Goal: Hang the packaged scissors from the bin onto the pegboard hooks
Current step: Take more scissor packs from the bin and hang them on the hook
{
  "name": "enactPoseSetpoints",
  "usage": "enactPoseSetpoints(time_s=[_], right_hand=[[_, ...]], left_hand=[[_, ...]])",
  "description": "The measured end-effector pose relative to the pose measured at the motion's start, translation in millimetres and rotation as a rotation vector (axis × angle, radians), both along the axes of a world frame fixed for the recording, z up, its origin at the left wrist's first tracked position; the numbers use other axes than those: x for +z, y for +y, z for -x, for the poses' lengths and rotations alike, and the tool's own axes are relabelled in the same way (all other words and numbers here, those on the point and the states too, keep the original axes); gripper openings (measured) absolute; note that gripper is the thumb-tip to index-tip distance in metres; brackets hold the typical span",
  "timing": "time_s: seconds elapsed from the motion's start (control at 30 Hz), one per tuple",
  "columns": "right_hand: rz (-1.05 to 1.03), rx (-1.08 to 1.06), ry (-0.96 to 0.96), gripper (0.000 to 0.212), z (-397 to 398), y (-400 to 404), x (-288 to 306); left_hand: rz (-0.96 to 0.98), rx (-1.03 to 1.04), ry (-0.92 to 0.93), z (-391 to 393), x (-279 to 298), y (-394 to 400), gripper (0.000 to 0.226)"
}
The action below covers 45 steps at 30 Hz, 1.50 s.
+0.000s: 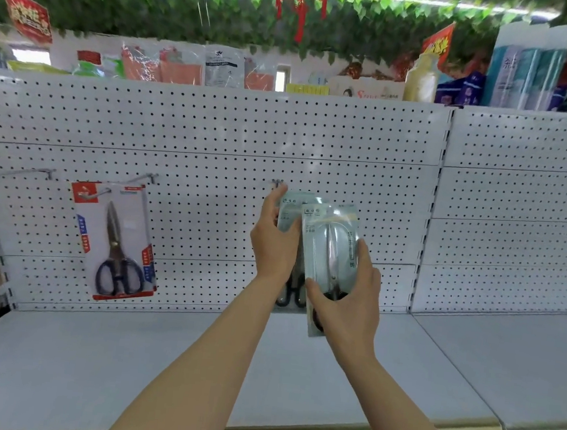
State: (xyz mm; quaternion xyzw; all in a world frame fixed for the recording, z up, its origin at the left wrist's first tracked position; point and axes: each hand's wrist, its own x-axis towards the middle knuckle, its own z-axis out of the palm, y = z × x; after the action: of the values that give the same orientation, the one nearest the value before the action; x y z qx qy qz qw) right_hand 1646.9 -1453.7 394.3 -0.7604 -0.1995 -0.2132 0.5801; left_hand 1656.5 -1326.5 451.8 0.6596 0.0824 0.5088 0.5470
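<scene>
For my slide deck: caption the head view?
Both hands bring packaged scissors to a pegboard hook.

Grey-green carded scissors pack (289, 212) behind the left hand (272, 244): mostly covered by palm and by the nearer clear-blister pack (328, 249). Metal peg hook (277, 182) at the left fingertips: blurred, engagement indeterminate. Nearer pack's black handles partly hidden under right hand (346, 299). Label print illegible.

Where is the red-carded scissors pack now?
In the head view, the red-carded pack hangs on a hook on the left of the pegboard, above the shelf and well left of both hands.
</scene>
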Motion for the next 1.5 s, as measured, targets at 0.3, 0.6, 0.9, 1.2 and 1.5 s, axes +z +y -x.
enactPoseSetpoints(time_s=[0.3, 0.6, 0.9, 1.2, 1.5], right_hand=[[0.037, 0.033, -0.014, 0.099, -5.7, 16.3, 2.4], [0.04, 0.035, -0.008, 0.1, -10.9, 45.4, -0.9], [0.015, 0.002, 0.042, 0.1, -21.9, 67.8, -12.2], [0.018, -0.025, -0.004, 0.102, -38.3, 82.4, -16.5], [0.049, -0.076, -0.055, 0.095, -46.4, 84.1, -21.2]], left_hand=[[-0.148, 0.182, 0.077, -16.4, -15.6, 19.8, 0.049], [-0.447, 0.259, -0.013, 11.7, -4.6, 37.6, 0.035], [-0.807, 0.317, 0.205, 4.3, -4.7, 40.1, 0.054], [-0.854, 0.335, 0.259, -3.4, -4.2, 51.7, 0.054], [-0.92, 0.357, 0.255, -3.7, -2.7, 56.0, 0.053]])
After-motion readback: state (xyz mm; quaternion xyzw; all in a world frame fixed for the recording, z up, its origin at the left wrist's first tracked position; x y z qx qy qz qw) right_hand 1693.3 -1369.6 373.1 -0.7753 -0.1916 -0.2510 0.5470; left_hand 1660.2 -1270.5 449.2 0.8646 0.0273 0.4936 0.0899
